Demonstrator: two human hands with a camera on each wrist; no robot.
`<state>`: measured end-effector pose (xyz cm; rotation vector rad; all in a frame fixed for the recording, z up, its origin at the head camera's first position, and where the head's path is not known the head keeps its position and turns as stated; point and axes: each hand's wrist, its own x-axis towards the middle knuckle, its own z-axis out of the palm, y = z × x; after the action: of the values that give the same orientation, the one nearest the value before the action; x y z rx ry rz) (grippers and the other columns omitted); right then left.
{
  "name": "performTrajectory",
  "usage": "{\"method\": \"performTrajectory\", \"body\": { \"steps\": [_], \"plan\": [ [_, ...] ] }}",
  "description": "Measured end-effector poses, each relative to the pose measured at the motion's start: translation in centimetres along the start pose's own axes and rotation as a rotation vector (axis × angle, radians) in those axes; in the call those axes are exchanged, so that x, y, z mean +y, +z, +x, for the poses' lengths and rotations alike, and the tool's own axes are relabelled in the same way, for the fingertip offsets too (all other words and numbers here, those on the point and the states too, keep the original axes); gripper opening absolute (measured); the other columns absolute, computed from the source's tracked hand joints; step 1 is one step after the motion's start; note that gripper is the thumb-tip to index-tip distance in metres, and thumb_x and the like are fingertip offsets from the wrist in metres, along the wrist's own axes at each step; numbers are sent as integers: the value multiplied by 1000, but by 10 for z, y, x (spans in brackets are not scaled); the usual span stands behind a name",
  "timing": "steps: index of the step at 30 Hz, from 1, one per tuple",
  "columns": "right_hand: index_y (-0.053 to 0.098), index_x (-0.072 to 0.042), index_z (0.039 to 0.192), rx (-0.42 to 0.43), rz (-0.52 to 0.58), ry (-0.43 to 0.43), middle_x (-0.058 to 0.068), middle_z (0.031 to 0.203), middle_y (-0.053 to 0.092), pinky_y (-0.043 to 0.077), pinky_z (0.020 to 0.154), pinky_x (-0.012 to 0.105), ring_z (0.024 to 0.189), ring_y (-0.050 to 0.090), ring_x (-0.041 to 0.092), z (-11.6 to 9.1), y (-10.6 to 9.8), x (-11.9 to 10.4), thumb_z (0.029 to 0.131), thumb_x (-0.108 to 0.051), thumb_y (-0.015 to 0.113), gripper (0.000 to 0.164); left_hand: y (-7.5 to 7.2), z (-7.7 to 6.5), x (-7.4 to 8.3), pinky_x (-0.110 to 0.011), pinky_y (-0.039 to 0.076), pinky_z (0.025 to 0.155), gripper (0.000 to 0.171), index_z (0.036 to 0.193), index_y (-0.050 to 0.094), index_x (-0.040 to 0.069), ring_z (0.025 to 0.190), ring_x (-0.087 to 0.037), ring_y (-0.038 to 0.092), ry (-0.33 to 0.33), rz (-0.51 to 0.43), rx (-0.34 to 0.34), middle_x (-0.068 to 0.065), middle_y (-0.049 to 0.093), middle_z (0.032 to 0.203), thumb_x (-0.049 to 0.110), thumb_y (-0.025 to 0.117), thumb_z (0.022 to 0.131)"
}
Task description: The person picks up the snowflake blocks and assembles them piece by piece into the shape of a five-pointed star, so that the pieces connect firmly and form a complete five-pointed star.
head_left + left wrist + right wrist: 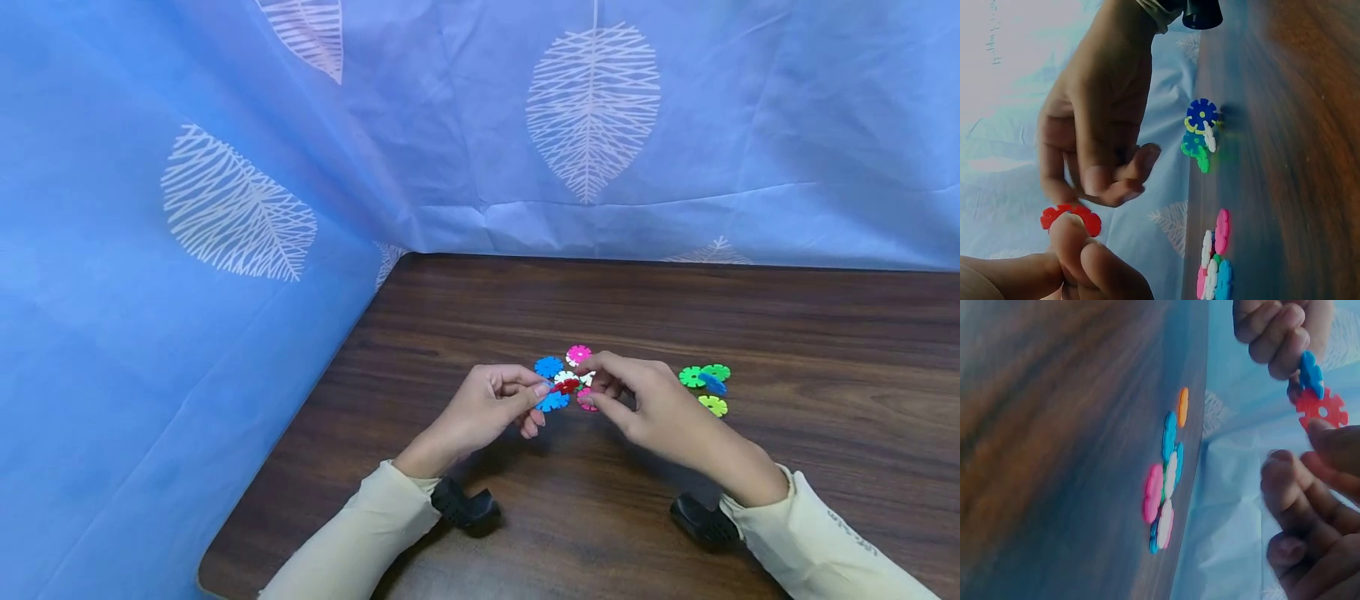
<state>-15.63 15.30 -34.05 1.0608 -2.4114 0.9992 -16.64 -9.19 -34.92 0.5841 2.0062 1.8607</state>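
Observation:
My left hand pinches a small blue notched plastic disc between thumb and fingertips. A red notched disc is joined to it or overlaps its edge. My right hand comes in from the other side, a fingertip right at the red disc's edge. Its thumb and index finger stand apart, with pieces on the table showing through the gap. Behind and below the hands, several blue, pink and white discs lie grouped on the table, partly hidden by the fingers.
On the dark wooden table, green, blue and yellow-green discs lie to the right of my right hand. An orange disc shows in the right wrist view. Blue leaf-patterned cloth borders the table's back and left sides.

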Motion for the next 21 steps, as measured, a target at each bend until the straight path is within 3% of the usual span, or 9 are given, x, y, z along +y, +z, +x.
{"method": "performTrajectory", "body": {
  "steps": [6, 11, 15, 21],
  "plan": [
    [67, -5, 97, -152, -106, 242, -8, 70, 52, 42, 53, 26, 60, 46, 8, 6, -1, 6, 86, -9, 84, 21, -3, 2, 1, -40, 63, 75, 25, 118, 66, -11, 67, -15, 71, 3, -4, -4, -17, 75, 83, 9, 64, 104],
    [61, -7, 86, -273, -213, 452, -1, 66, 50, 37, 52, 30, 57, 44, 15, 12, 4, 9, 85, -25, 87, 32, -3, 1, 1, -42, 63, 77, 21, 116, 66, -8, 71, -19, 75, -10, -31, -3, -20, 76, 87, 8, 64, 103],
    [58, -7, 83, -310, -245, 528, 2, 66, 51, 37, 53, 32, 57, 46, 17, 14, 11, 11, 85, -29, 87, 37, -3, 1, 0, -42, 63, 76, 18, 112, 66, -8, 71, -20, 75, -11, -54, -1, -21, 76, 87, 7, 65, 103],
    [56, -8, 82, -301, -238, 535, 2, 67, 51, 37, 51, 33, 57, 46, 19, 14, 17, 16, 91, -22, 81, 30, -2, 1, -1, -41, 64, 73, 17, 107, 63, -9, 69, -17, 75, 0, -83, -4, -23, 75, 87, 7, 62, 105]
  ]
}}
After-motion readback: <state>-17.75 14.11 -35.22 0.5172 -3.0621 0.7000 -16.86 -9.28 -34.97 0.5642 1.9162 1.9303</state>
